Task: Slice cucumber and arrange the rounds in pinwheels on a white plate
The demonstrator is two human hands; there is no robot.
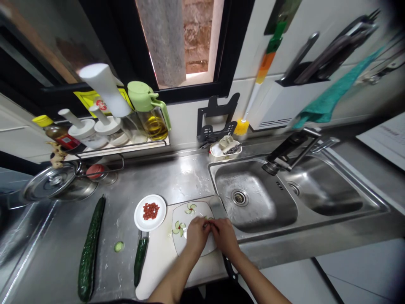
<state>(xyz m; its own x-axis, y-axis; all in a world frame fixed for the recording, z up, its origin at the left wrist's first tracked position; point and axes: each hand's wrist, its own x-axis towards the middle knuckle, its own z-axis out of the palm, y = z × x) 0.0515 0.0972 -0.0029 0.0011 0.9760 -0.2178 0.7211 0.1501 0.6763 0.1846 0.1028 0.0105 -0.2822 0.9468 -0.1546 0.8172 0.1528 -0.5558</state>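
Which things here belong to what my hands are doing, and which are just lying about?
Likely in use: squarish white plate, pale-green cucumber-slice flowers, round white dish, small red pieces, white cutting board.

Probably just around: green-lidded glass oil jug, hanging teal cloth, long yellow-headed brush.

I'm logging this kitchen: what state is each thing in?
Left hand, curled, grip unclear
Right hand, curled, grip unclear
Plate, bearing flower-shaped slices
Dish, holding red bits
Cucumber, unpeeled
Loose slice, lying flat
Oil jug, lidded, partly filled
Sauce bottle, capped
Cloth, hanging
Knives, racked
Counter, wet in spots
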